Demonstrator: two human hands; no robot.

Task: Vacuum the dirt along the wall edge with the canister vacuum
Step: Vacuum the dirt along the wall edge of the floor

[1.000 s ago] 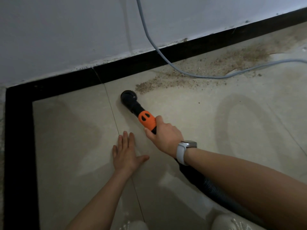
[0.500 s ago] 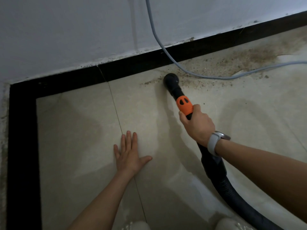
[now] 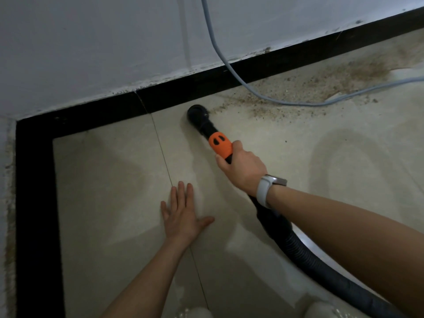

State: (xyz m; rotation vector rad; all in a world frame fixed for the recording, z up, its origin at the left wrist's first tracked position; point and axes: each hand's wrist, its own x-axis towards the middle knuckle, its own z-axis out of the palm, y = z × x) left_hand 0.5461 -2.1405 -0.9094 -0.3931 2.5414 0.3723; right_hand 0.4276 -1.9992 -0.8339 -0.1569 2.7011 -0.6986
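Right hand [image 3: 243,168] grips the vacuum wand, fingers curled round the black tube just behind the orange collar [image 3: 220,145]. White watch [image 3: 267,190] sits on that wrist. Round black brush nozzle [image 3: 197,113] is down on the beige floor tile [image 3: 110,180], just beside the black skirting [image 3: 206,84] at the foot of the white wall [image 3: 103,42]; whether the bristles actually touch the skirting is hard to tell from this angle. Dirt [image 3: 309,88], a brown gritty band, lies along the wall edge to the right of the nozzle, its thin left end reaching the nozzle's rim and the heavier patch farther right. Grey cord [image 3: 220,56] hangs down the wall, crosses the skirting and runs right across the dirt. Black ribbed hose [image 3: 307,255] trails from the wand under the right forearm toward the lower right edge. Left hand [image 3: 183,219] lies flat on the tile, palm down, fingers straight and thumb spread, holding nothing, near a grout line [image 3: 165,164] and well apart from the nozzle. Black skirting also runs down the left side, meeting the other at the corner.
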